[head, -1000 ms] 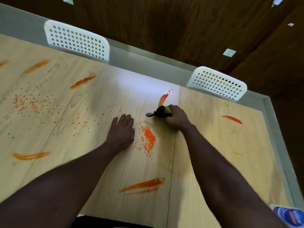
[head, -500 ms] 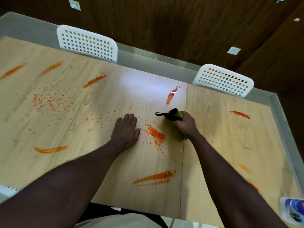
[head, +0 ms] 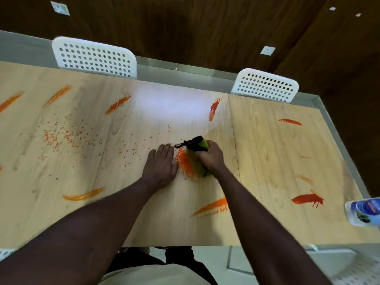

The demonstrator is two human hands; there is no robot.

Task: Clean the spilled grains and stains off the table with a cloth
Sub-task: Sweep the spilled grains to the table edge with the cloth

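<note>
The right hand (head: 211,157) grips a bunched cloth (head: 197,162), its fingers curled tight round the fabric and pressing it down on the pale wooden surface (head: 267,161). The cloth is lime green with a black part and a thin black loop sticking out at its eleven o'clock end; motion blurs its lower edge. It sits a little right of the picture's centre, beside the seam between the two boards. Touching the cloth at nine o'clock lies a dense heap of orange grains (head: 183,163). At nine o'clock of that heap the left hand (head: 161,166) lies flat, fingers (head: 164,151) straight and together, holding nothing. Loose grains (head: 67,137) speckle the boards farther out at nine to ten o'clock. Orange stains streak the wood: one smear (head: 212,206) at six o'clock of the cloth, another (head: 214,109) at twelve, a darker splash (head: 307,199) at four.
</note>
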